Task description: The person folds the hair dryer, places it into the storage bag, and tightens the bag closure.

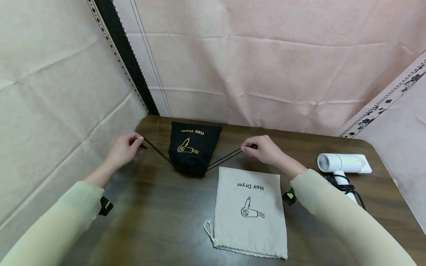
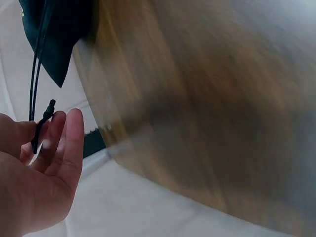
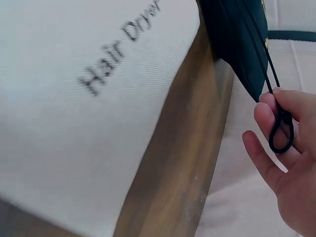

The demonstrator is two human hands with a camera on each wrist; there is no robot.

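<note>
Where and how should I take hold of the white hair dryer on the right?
I'd grip the middle of its white barrel, coming from above with the right hand once that lets go of the black drawstring. The barrel lies sideways and unwrapped, while dark cord is bunched around the handle.

Bright in the head view, with shine on the table point(image 1: 179, 218). Dimmer and partly blurry at the left wrist.
</note>
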